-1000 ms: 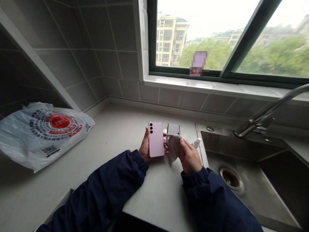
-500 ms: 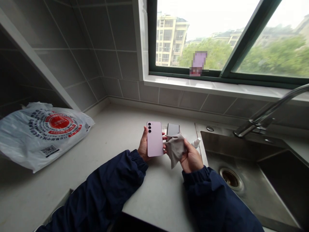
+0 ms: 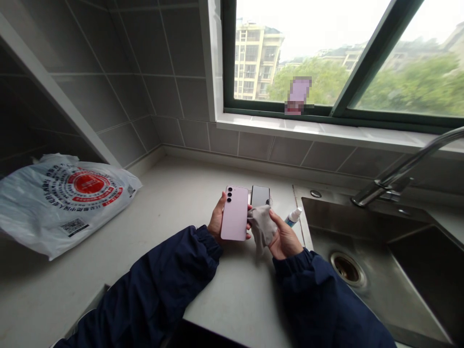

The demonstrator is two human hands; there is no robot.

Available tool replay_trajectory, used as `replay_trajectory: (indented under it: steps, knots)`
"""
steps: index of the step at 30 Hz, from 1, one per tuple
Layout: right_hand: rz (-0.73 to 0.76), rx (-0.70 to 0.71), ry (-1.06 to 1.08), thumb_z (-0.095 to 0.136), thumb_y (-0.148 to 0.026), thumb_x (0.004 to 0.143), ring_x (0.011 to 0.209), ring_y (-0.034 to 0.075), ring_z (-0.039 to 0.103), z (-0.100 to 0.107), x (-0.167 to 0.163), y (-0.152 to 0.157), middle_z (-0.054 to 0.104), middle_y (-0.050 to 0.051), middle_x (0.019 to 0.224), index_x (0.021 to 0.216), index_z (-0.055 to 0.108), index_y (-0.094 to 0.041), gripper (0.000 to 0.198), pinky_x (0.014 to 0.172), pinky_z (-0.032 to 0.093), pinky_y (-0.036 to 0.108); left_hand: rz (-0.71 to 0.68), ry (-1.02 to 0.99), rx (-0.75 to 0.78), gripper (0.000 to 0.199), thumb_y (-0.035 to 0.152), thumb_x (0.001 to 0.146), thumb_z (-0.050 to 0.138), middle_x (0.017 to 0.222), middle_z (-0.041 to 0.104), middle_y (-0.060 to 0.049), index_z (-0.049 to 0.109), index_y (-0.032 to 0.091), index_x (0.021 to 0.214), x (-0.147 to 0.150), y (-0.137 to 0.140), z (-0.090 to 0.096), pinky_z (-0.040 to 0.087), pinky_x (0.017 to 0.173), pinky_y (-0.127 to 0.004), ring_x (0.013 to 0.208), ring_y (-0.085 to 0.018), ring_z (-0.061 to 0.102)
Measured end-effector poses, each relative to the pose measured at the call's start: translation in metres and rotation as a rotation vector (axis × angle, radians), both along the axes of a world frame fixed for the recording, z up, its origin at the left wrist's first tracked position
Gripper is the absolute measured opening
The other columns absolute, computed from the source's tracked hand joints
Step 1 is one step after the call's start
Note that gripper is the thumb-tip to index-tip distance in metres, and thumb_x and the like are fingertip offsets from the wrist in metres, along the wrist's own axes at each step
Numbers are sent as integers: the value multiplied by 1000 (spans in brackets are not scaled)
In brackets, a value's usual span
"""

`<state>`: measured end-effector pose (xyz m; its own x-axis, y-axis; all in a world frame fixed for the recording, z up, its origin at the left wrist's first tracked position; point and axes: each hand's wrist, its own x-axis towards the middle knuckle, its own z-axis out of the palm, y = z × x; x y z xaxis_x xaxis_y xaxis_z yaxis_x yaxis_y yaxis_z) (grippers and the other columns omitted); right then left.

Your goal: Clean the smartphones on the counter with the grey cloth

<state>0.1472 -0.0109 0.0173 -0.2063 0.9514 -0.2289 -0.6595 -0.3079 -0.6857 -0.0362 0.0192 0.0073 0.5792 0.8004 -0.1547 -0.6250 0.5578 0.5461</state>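
A pale pink smartphone (image 3: 235, 215), its back with three camera lenses facing me, is held upright in my left hand (image 3: 216, 217). The thumb lies along its left edge and fingertips show at the right edge. My right hand (image 3: 286, 237) grips a grey cloth (image 3: 263, 224), which hangs loosely beside the phone's right edge. Behind the cloth, a second phone with a dark, glossy screen (image 3: 260, 194) is on the counter, its lower part hidden. A small spray bottle with a white cap (image 3: 293, 216) lies just beyond my right hand.
A white plastic bag (image 3: 68, 203) with red and black print rests on the counter (image 3: 159, 198) at left. To the right are a steel sink (image 3: 326, 232) and a chrome faucet (image 3: 380, 186). A tiled wall and window (image 3: 326, 58) stand behind.
The pink phone has shifted slightly right and down in my left hand. My right hand has moved a little left with the cloth, and more of the spray bottle shows.
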Motion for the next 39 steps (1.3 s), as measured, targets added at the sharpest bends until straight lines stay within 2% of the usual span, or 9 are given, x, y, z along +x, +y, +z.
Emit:
replay_trajectory:
  steps: [3, 9, 20, 31, 36, 39]
  knots:
    - [80, -9, 34, 75, -27, 84, 81, 25, 76, 1, -3, -2, 78, 11, 104, 114, 70, -12, 34, 69, 63, 36, 1, -27, -9, 85, 81, 83, 40, 87, 70, -15, 66, 8, 116, -2, 0, 3, 59, 61, -48, 68, -28, 68]
    - [104, -5, 16, 77, -22, 79, 78, 24, 75, 1, -5, -3, 79, 11, 98, 112, 71, -10, 36, 66, 62, 32, 11, 14, -21, 87, 82, 83, 38, 83, 69, -14, 66, 8, 117, -4, 0, 6, 59, 62, -49, 66, -28, 68]
    - [74, 1, 23, 81, -19, 74, 93, 21, 74, -2, -8, -3, 77, 11, 108, 113, 71, -11, 41, 84, 59, 27, 45, -52, -19, 85, 82, 83, 39, 85, 69, -13, 65, 8, 118, -7, 3, 9, 58, 58, -46, 66, -26, 67]
    - [107, 31, 76, 84, -28, 74, 89, 16, 72, -7, -15, -6, 77, 8, 104, 113, 73, -12, 44, 81, 57, 21, 77, -44, -28, 85, 81, 83, 40, 87, 70, -14, 65, 8, 120, -8, 2, 8, 59, 61, -46, 68, -26, 67]
    - [86, 12, 42, 83, -26, 72, 88, 16, 72, -7, -22, -13, 78, 4, 102, 110, 76, -16, 40, 81, 57, 22, 79, -30, -21, 85, 80, 84, 41, 89, 71, -14, 64, 8, 122, -8, 2, 7, 59, 60, -46, 70, -26, 68]
    - [101, 28, 47, 81, -25, 72, 88, 17, 71, -4, -21, -13, 78, 5, 101, 112, 75, -15, 41, 82, 56, 22, 72, -26, -22, 85, 80, 84, 41, 90, 71, -14, 64, 8, 122, -8, 2, 6, 59, 60, -46, 70, -27, 68]
